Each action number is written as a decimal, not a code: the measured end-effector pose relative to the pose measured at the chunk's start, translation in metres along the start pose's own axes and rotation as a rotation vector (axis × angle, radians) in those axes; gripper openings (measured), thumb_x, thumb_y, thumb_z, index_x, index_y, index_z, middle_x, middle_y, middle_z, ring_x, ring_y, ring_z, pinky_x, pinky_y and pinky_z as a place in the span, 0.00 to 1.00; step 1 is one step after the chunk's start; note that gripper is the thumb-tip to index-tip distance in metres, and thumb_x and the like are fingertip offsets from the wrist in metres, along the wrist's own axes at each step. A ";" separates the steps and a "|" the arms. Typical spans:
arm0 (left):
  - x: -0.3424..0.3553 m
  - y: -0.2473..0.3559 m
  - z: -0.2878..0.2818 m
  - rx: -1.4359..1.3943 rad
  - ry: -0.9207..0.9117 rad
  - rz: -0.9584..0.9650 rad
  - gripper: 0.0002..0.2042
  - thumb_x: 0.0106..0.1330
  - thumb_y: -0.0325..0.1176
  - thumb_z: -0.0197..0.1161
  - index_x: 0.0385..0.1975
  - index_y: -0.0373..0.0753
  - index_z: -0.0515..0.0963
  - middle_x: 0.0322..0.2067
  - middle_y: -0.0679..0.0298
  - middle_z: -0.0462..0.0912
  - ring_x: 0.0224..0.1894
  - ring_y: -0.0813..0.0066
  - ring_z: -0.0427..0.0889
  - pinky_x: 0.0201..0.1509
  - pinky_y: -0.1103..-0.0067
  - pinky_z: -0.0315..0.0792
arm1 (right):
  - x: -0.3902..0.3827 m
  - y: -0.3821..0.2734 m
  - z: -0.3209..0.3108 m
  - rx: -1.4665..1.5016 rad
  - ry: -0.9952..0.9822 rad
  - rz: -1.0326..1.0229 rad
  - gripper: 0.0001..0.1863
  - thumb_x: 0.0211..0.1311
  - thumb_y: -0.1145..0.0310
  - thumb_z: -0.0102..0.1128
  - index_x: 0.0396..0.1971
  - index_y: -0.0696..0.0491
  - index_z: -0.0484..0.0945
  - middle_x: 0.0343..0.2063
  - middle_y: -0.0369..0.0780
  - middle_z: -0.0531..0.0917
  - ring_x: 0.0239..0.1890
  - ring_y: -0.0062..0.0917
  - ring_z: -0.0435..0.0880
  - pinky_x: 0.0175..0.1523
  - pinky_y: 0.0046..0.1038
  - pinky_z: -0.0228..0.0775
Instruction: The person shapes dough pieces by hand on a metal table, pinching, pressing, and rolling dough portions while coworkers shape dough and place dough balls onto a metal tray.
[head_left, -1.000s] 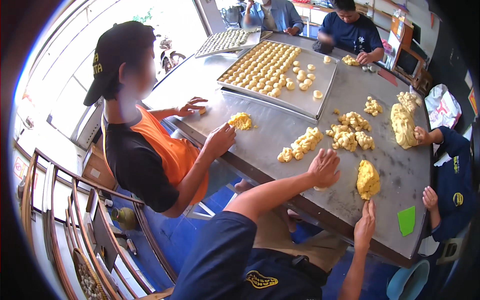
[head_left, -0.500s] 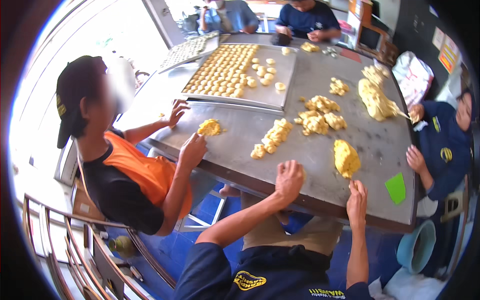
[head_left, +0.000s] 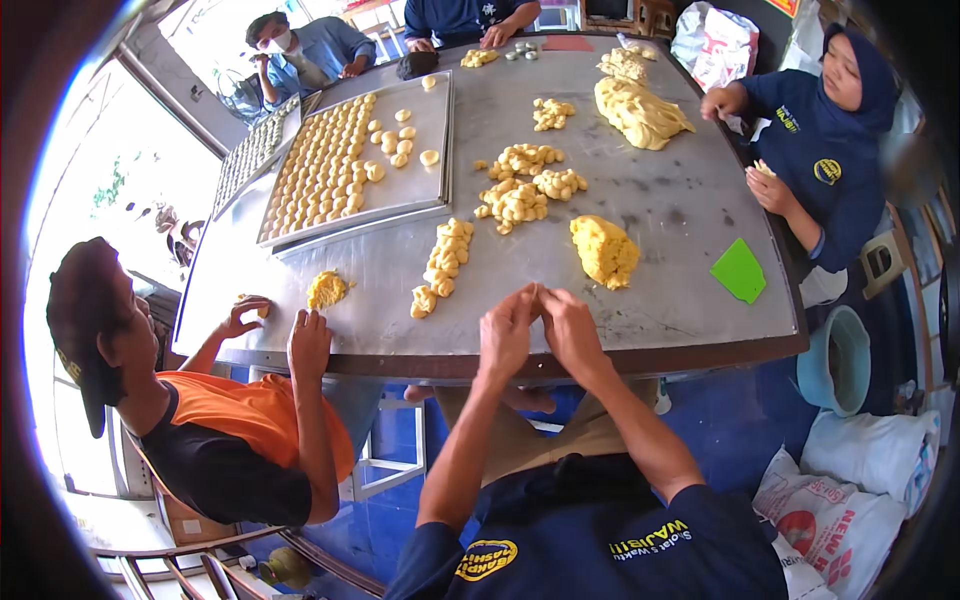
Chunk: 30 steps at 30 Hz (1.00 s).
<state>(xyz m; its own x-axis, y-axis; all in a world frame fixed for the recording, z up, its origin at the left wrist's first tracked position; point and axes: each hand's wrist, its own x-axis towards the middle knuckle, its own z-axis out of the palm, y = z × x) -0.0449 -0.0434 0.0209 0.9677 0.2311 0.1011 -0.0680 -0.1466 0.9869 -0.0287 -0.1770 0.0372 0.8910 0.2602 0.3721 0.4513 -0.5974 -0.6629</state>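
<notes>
My left hand [head_left: 506, 332] and my right hand [head_left: 570, 330] meet over the near edge of the table, fingertips pinched together. Whatever they hold is hidden behind the fingers. Just beyond them sits a rounded mound of deep yellow, crumbly filling [head_left: 605, 252]. To the left of it lies a row of pale dough pieces [head_left: 447, 258], and farther back are heaps of similar dough lumps [head_left: 517, 200]. A large pale dough mass [head_left: 640, 113] rests toward the far right.
A metal tray [head_left: 425, 165] carries many dough balls. A green scraper [head_left: 738, 270] lies at right. On my left, a person in orange [head_left: 240, 420] works beside a small yellow heap [head_left: 326, 290]; another person [head_left: 830, 140] sits at right. A blue bucket [head_left: 835, 360] stands below.
My right hand has left the yellow mound and come together with my left hand at the table edge. The view has swung right. The person at right now holds a small pale piece.
</notes>
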 end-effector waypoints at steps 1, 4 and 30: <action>0.007 -0.001 -0.011 -0.188 0.004 -0.086 0.14 0.78 0.35 0.58 0.46 0.29 0.84 0.39 0.51 0.90 0.42 0.70 0.90 0.42 0.78 0.83 | 0.007 -0.004 0.001 0.011 -0.009 -0.008 0.18 0.61 0.81 0.61 0.52 0.61 0.83 0.44 0.53 0.85 0.42 0.48 0.85 0.50 0.41 0.77; 0.028 -0.005 -0.036 -0.066 0.000 -0.220 0.11 0.73 0.33 0.61 0.41 0.30 0.84 0.33 0.50 0.90 0.38 0.59 0.91 0.41 0.67 0.83 | 0.022 -0.015 0.004 0.224 0.025 -0.099 0.16 0.60 0.80 0.60 0.48 0.60 0.85 0.42 0.52 0.87 0.44 0.46 0.85 0.52 0.39 0.76; 0.016 -0.016 -0.044 0.299 -0.292 0.349 0.13 0.59 0.31 0.74 0.41 0.35 0.82 0.34 0.51 0.86 0.38 0.52 0.88 0.42 0.65 0.80 | 0.027 0.024 0.018 0.191 -0.186 0.079 0.39 0.45 0.64 0.83 0.62 0.54 0.80 0.30 0.38 0.79 0.29 0.21 0.77 0.37 0.27 0.74</action>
<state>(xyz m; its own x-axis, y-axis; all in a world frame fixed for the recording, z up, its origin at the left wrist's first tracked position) -0.0388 0.0047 0.0126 0.9299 -0.1505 0.3356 -0.3669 -0.4435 0.8178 0.0077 -0.1708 0.0195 0.9096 0.3639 0.2006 0.3657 -0.4722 -0.8020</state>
